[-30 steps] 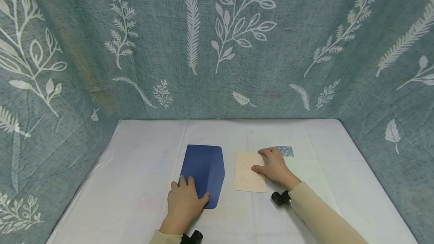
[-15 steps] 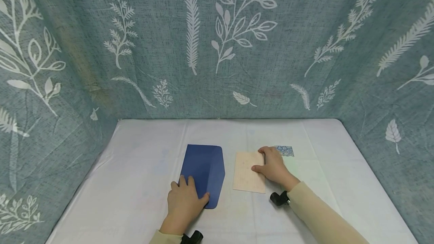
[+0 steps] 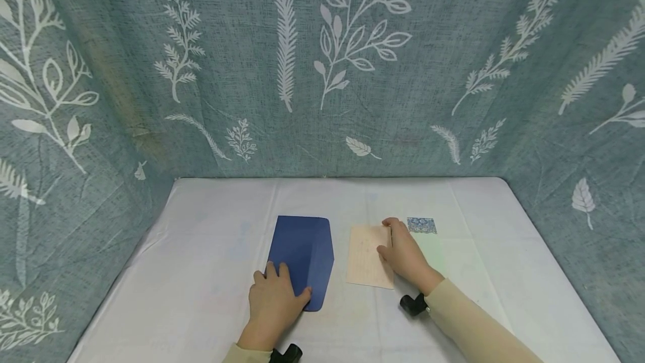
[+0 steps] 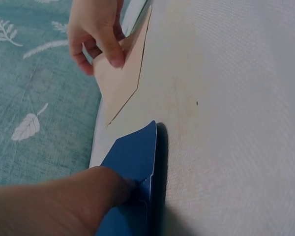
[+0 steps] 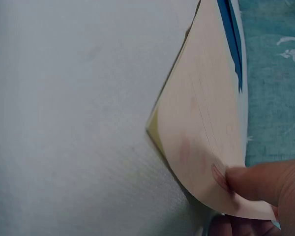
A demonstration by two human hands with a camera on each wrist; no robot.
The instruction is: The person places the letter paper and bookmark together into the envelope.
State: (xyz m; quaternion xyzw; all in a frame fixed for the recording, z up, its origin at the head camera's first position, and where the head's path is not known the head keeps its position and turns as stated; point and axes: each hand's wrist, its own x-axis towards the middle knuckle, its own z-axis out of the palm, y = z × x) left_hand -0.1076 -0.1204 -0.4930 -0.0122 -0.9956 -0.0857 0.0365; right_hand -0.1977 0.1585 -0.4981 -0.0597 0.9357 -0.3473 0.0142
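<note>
On the table's left half lies a dark blue envelope (image 3: 297, 245), its flap spread to the right. My left hand (image 3: 274, 301) rests on its near left part, fingers on the paper, thumb (image 4: 110, 187) against the flap side. To the right is a cream sheet of lined writing paper (image 3: 368, 256). My right hand (image 3: 405, 254) pinches its right edge, thumb (image 5: 255, 182) on top and fingers below. That edge bends upward in the right wrist view. A yellowish layer (image 5: 156, 130) shows beneath the cream sheet's corner.
Beyond the right hand lies a blue patterned strip (image 3: 422, 225) at the top of a pale green sheet (image 3: 430, 251), partly hidden by the hand. White cloth covers the table (image 3: 201, 251). A leaf-print curtain (image 3: 302, 71) borders its back and sides.
My right hand shifts slightly, and the cream paper's right edge bends up in its grip. More of the pale green sheet and patterned strip shows. The left hand stays put on the envelope.
</note>
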